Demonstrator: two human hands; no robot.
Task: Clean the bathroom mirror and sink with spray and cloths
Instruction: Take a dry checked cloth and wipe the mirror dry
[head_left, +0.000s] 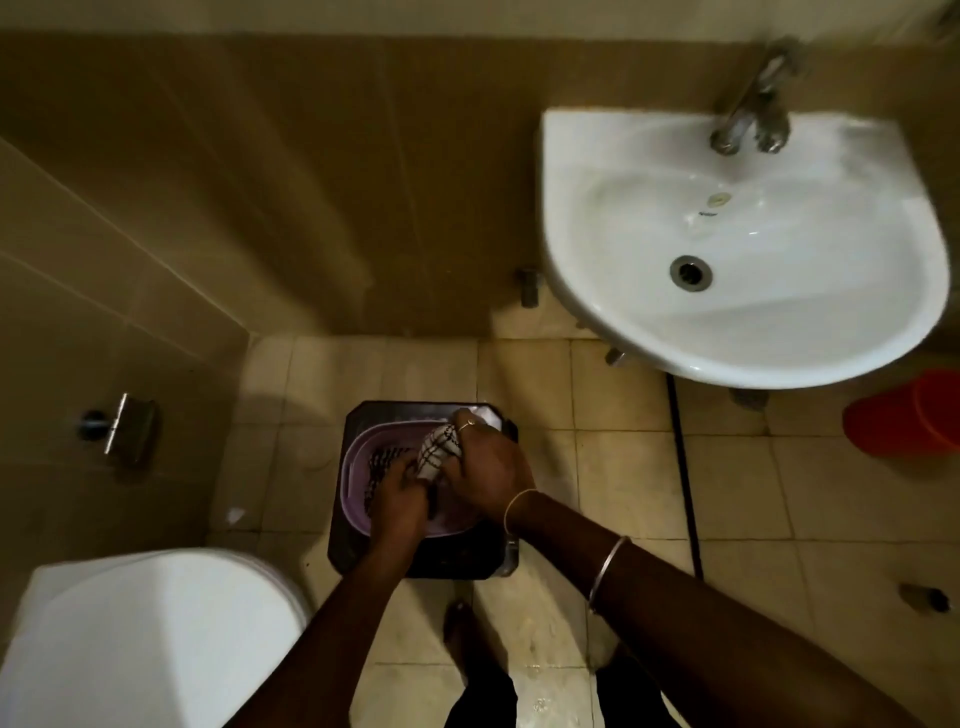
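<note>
A white cloth with dark checks (435, 451) is bunched above a purple plastic basin (358, 452) that stands on a dark stool (457, 564) on the floor. My right hand (491, 467) grips the cloth's upper end and my left hand (397, 499) grips its lower end, the two hands close together over the basin. More checked cloth (382, 460) lies inside the basin. The white wall sink (810, 317) with its metal tap (748, 104) hangs to the upper right. No spray bottle or mirror is in view.
A white toilet lid (150, 639) fills the lower left. A red bucket (906, 415) stands at the right edge below the sink. A metal fitting (117, 426) sticks out of the left wall. My bare feet (460, 629) stand on wet beige floor tiles.
</note>
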